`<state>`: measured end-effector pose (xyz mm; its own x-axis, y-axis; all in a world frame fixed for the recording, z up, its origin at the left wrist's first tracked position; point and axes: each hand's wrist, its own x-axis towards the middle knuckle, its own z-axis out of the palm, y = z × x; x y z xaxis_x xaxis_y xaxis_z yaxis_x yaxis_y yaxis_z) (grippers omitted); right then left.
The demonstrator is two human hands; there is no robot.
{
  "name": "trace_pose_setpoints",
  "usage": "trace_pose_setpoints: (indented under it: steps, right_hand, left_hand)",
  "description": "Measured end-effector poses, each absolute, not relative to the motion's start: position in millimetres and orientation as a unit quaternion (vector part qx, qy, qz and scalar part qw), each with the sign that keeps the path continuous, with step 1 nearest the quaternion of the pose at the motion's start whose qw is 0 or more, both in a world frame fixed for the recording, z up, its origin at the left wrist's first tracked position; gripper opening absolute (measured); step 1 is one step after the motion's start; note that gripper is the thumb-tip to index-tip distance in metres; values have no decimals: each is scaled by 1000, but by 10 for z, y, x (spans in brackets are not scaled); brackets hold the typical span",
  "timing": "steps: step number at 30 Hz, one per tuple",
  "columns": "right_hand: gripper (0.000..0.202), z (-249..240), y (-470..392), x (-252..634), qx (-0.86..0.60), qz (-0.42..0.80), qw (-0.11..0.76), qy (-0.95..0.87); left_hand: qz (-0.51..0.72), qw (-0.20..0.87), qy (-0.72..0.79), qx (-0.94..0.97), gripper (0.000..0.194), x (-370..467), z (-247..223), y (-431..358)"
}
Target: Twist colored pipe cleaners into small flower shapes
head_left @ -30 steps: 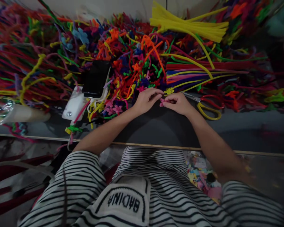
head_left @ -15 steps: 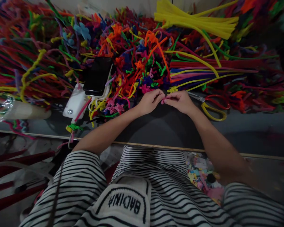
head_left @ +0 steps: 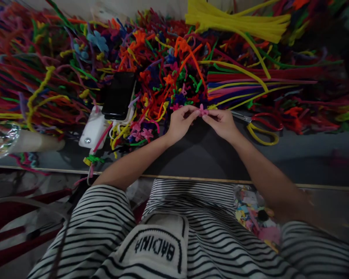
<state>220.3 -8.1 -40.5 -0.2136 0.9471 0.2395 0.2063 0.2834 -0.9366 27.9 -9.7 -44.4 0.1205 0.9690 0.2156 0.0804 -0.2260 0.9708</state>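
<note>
A small pink pipe-cleaner flower (head_left: 202,110) is held between both hands above the back part of the dark table strip. My left hand (head_left: 182,123) pinches its left side with thumb and fingertips. On the other side, my right hand (head_left: 222,123) grips the flower's right edge with thumb and index finger. Several petals show between the fingertips. Just right of my right hand lie scissors (head_left: 263,130) with red and yellow handles. Behind the hands is a bundle of coloured pipe cleaners (head_left: 238,87).
A heap of tangled pipe cleaners (head_left: 154,77) spans the table's back. A black phone (head_left: 119,95) and white device (head_left: 91,130) lie left, beside a pale cup (head_left: 36,140). Yellow pipe cleaners (head_left: 241,25) lie on top. The table's front edge (head_left: 197,178) is near my body.
The pink flower has turned and shows more of its petals between the fingertips. My left hand's fingers have shifted slightly. The whole view has moved a little.
</note>
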Motion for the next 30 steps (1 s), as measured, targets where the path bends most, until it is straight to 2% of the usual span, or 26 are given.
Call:
trace_pose_setpoints:
  steps: [4, 9, 14, 21, 25, 30]
  right_hand:
    - [48, -368, -27, 2236, -422, 447, 459, -641]
    - [44, -350, -11, 2229, -431, 383, 478, -663]
    - [40, -330, -91, 2173, -438, 332, 480, -684]
    - [39, -276, -159, 2147, -412, 327, 494, -693]
    - [46, -236, -176, 2124, -420, 325, 477, -700]
    - [56, -215, -204, 2128, -411, 332, 474, -705]
  left_hand:
    - [482, 493, 405, 600, 58, 279, -401, -82]
    - [440, 529, 365, 627, 64, 269, -321, -95]
    - [435, 521, 372, 633, 62, 269, -363, -69]
    - [439, 500, 410, 624, 60, 279, -373, -99]
    - [471, 504, 404, 600, 65, 286, -351, -120]
    - [486, 477, 414, 604, 62, 298, -411, -104]
